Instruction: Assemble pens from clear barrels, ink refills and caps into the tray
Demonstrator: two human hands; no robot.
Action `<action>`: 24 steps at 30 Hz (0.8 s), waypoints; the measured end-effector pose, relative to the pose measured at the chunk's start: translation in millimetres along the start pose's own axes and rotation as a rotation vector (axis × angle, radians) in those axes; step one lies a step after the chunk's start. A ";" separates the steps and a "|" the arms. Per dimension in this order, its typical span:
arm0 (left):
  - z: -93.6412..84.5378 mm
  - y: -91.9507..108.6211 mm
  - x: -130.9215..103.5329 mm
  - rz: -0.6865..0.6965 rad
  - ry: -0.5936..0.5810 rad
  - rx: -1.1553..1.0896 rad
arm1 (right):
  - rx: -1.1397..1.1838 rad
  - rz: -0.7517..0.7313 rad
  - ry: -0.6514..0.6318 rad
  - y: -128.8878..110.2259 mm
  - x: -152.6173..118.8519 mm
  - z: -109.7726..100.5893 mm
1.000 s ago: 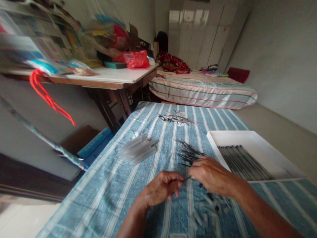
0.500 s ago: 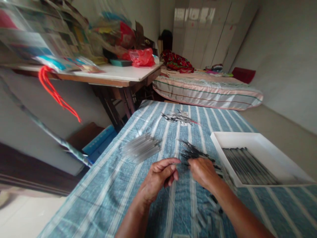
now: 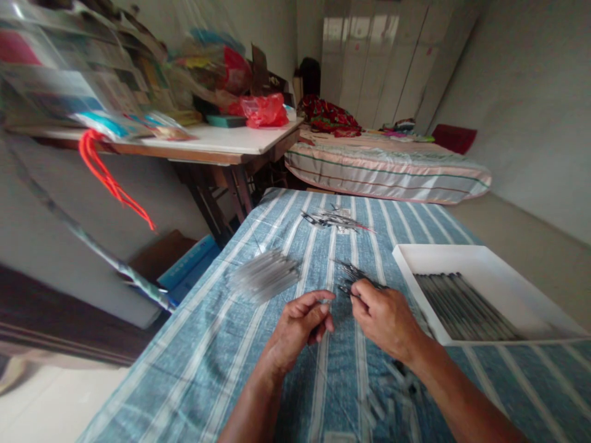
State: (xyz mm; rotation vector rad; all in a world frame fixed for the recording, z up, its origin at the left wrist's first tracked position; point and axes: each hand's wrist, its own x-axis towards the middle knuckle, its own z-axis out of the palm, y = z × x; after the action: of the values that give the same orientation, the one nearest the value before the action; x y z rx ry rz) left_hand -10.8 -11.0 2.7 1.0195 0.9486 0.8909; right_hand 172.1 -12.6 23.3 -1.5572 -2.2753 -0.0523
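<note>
My right hand (image 3: 385, 314) is closed in a pinch at the near edge of a pile of thin black pen-like sticks (image 3: 354, 271). A dark tip pokes out to the left of its fingertips. Facing it across a small gap, my left hand (image 3: 302, 320) is curled, with thumb and index finger close together. A small pale bit shows at those fingertips, too small to name. Beyond my left hand lies a row of grey translucent sticks (image 3: 265, 277), somewhat blurred. Short clear and grey tube-like pieces (image 3: 388, 397) are scattered near my right forearm.
To the right stands a white tray (image 3: 441, 252) holding a row of dark slim sticks (image 3: 462, 307). A loose heap of thin pieces (image 3: 332, 217) lies farther back on the striped cloth (image 3: 240, 344). A cluttered white-topped table (image 3: 231, 138) is at left, a bed (image 3: 388, 163) behind.
My right hand has turned and drawn slightly back from the black pile, and a dark tip now shows at its fingers. My left hand has hardly moved.
</note>
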 end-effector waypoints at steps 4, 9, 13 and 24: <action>1.3 0.0 1.3 0.008 0.014 0.001 | -0.087 -0.005 -0.037 6.3 3.3 1.2; -0.4 -2.1 5.4 0.017 0.047 0.013 | -0.076 0.063 -0.150 28.7 3.2 2.2; -0.8 -3.1 6.1 -0.004 0.064 0.005 | -0.109 0.163 -0.307 36.5 -8.1 3.8; 1.0 -7.6 3.1 -0.046 0.017 0.005 | 0.120 0.102 -0.343 20.3 -16.9 26.1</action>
State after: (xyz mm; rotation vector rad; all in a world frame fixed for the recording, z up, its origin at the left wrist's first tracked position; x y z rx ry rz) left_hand -7.7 -10.6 -4.9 0.9920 0.9851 0.8603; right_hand 188.3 -13.5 -10.1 -1.7240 -2.3909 0.4006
